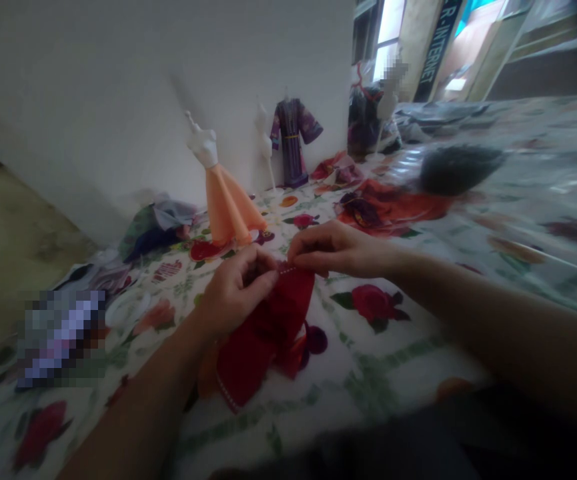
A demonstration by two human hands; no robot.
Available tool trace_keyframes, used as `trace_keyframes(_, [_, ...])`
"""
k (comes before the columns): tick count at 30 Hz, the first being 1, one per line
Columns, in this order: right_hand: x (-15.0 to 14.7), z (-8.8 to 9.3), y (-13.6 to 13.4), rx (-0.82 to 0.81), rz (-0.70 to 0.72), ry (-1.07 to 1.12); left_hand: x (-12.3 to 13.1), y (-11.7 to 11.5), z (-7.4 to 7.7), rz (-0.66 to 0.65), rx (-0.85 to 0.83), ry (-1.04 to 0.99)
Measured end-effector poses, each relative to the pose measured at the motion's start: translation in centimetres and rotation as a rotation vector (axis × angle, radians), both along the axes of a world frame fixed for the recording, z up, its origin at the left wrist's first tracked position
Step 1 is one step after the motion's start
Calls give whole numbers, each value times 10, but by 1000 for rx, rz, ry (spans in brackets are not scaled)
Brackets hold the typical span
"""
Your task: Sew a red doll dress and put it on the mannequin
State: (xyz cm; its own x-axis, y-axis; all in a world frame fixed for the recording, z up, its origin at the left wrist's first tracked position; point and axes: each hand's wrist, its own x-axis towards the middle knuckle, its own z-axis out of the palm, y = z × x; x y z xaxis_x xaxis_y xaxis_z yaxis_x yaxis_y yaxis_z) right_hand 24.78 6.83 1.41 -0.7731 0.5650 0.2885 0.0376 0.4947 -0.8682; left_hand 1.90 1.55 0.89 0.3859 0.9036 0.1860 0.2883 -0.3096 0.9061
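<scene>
A small red cloth piece (273, 320) with a white dotted trim hangs down from my fingers over the flowered tablecloth (338, 400). It looks like a doll-sized garment, but its exact kind I cannot tell. My left hand (238, 283) pinches its upper edge on the left side, thumb on top. Close by, my right hand (331, 250) is closed on the same trimmed edge, fingertips pressed together. Whether anything small, such as a needle, sits between the right fingertips is too blurred to see.
Behind my hands stands a small white mannequin (203, 147) in a peach skirt (231, 203). Farther back are a purple robe (291, 143) on a stand and another bare mannequin (263, 137). Orange-red fabric (398, 203) lies right, folded cloths (161, 220) left. A dark bundle (461, 168) rests at right.
</scene>
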Motion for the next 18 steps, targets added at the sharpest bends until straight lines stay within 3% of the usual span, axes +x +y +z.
trace_keyframes(8, [-3, -3, -1, -7, 29, -2, -2, 0, -2, 38, 94, 148])
trace_keyframes(18, [-3, -5, 1, -15, 22, -4, -1, 1, -1, 64, 69, 65])
